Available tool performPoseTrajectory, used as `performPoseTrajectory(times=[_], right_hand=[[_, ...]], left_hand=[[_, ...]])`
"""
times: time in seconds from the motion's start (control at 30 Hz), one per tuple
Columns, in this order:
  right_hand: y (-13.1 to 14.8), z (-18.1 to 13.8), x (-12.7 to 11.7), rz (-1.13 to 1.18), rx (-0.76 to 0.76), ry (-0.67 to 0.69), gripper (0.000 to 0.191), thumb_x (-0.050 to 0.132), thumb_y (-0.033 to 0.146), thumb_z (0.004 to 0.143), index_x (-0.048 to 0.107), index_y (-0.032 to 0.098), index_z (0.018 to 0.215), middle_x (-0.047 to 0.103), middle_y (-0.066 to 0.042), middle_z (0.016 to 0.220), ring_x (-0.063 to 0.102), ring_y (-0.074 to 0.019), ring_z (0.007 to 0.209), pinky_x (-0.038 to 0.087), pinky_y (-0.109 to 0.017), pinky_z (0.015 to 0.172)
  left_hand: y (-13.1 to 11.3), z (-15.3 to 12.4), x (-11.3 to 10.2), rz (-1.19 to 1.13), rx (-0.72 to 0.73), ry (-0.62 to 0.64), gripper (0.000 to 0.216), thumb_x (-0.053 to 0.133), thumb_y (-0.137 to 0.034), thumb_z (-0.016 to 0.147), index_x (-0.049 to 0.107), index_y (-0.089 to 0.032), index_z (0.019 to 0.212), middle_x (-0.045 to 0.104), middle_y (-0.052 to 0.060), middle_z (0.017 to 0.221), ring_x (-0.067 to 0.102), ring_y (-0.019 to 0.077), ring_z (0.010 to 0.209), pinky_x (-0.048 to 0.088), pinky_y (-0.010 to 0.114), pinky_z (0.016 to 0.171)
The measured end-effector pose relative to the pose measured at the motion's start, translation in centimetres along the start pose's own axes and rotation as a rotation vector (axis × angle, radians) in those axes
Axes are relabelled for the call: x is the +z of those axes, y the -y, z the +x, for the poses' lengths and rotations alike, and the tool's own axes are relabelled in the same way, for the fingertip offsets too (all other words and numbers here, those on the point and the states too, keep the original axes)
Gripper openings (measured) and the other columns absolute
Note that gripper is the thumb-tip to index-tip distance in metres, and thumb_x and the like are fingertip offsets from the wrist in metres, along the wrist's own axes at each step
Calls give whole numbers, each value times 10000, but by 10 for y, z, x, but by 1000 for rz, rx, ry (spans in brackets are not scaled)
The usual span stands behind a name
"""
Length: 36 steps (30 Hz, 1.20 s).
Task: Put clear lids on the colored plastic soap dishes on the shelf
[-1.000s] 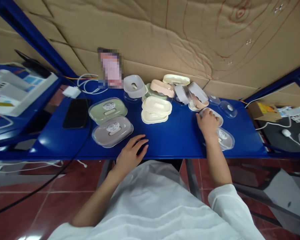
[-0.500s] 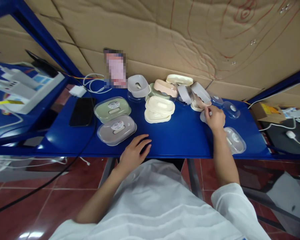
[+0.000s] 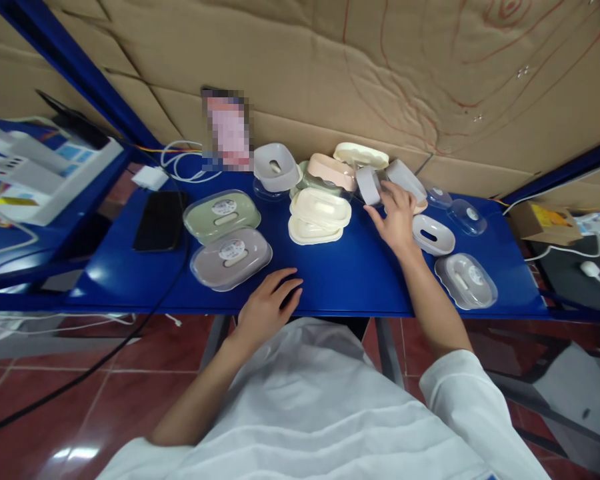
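My left hand [image 3: 270, 301] lies flat on the blue table [image 3: 350, 273] near its front edge, fingers stretched out, holding nothing. My right hand [image 3: 395, 217] reaches into a heap of soap-box parts at the back, its fingers spread and touching a grey tray [image 3: 369, 185] and a clear lid beside it. A white inner tray [image 3: 433, 235] lies just right of that hand. A closed grey box with a clear lid [image 3: 466, 280] sits further right. Two cream boxes [image 3: 319, 215] are stacked left of the hand.
A green lidded box [image 3: 221, 215] and a grey lidded box [image 3: 231, 257] sit at the left, beside a black phone [image 3: 160, 220] and a black cable. A pink box [image 3: 332, 171], a grey dish [image 3: 276, 167] and loose clear lids [image 3: 466, 217] stand along the cardboard back wall.
My right hand left the white inner tray on the table and moved left and back to the heap of parts. My left hand stayed flat in place.
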State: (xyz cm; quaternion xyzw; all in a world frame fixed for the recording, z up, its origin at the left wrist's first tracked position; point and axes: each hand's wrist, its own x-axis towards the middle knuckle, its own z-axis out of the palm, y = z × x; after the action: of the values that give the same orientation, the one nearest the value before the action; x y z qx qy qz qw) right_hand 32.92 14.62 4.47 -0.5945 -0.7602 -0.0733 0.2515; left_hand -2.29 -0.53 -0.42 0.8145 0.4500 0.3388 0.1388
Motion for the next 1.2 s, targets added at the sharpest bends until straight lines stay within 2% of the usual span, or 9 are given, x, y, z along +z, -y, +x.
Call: performPoseTrajectory(times=[0.2, 0.4, 0.5, 0.6, 0.7, 0.83, 1.0, 1.1, 1.2], right_hand=[[7, -13, -15, 65, -57, -42, 554, 486, 608, 1072, 635, 226, 1445, 623, -167, 1534, 527, -377, 1473, 351, -611, 1225], [28, -20, -13, 122, -187, 42, 465, 485, 532, 1106, 646, 229, 1420, 706, -136, 1441, 618, -309, 1392, 364, -522, 1231], [29, -20, -9, 86, -201, 121, 474, 457, 501, 1120, 624, 226, 1468, 669, -137, 1502, 585, -306, 1434, 332, -525, 1250], [23, -19, -7, 42, -193, 165, 553, 474, 546, 1103, 574, 227, 1542, 581, -147, 1600, 493, -338, 1517, 314, -560, 1260], [18, -19, -8, 20, -176, 160, 572, 494, 559, 1089, 559, 249, 1565, 532, -145, 1642, 434, -361, 1557, 293, -600, 1268], [15, -19, -11, -5, -155, 120, 571, 529, 569, 1073, 570, 269, 1557, 536, -147, 1634, 441, -376, 1548, 260, -642, 1275], [7, -20, -20, -47, -172, 130, 725, 658, 700, 969, 570, 288, 1559, 473, -144, 1681, 378, -405, 1583, 217, -650, 1287], [3, -19, -24, -50, -144, 116, 785, 647, 758, 949, 564, 284, 1570, 431, -147, 1709, 346, -410, 1599, 227, -637, 1283], [5, -19, -25, -47, -136, 128, 759, 612, 766, 967, 574, 299, 1563, 430, -130, 1715, 334, -404, 1607, 225, -633, 1285]], left_hand=[[0, 0, 1, 11, -25, 13, 219, 579, -308, 1078, 739, -272, 1223, 723, 78, 1376, 710, 250, 1262, 608, 428, 1104], [0, -1, 1, 6, -14, 7, 232, 577, -304, 1080, 728, -269, 1253, 720, 80, 1381, 705, 250, 1273, 603, 430, 1111], [0, -1, 1, 7, -9, 12, 227, 576, -303, 1081, 727, -261, 1244, 716, 86, 1385, 703, 253, 1277, 603, 436, 1110], [0, 0, 0, 6, -20, 22, 227, 575, -312, 1080, 734, -266, 1235, 716, 84, 1388, 701, 256, 1283, 602, 439, 1113], [-1, 0, 0, 10, -26, 23, 226, 577, -317, 1077, 740, -266, 1225, 722, 83, 1379, 706, 256, 1274, 608, 435, 1102], [-2, 0, 0, 15, -11, 20, 220, 581, -310, 1078, 737, -258, 1224, 724, 85, 1372, 710, 254, 1258, 608, 434, 1094], [-2, 0, 0, 17, 8, 8, 212, 590, -287, 1074, 735, -249, 1224, 724, 88, 1365, 707, 255, 1256, 605, 422, 1086], [-2, 0, 0, 10, 11, 7, 213, 595, -282, 1071, 734, -250, 1229, 719, 88, 1370, 702, 257, 1264, 597, 423, 1097], [-2, 0, 1, -1, 5, 9, 216, 596, -283, 1068, 737, -261, 1230, 716, 81, 1373, 698, 256, 1273, 593, 419, 1105]])
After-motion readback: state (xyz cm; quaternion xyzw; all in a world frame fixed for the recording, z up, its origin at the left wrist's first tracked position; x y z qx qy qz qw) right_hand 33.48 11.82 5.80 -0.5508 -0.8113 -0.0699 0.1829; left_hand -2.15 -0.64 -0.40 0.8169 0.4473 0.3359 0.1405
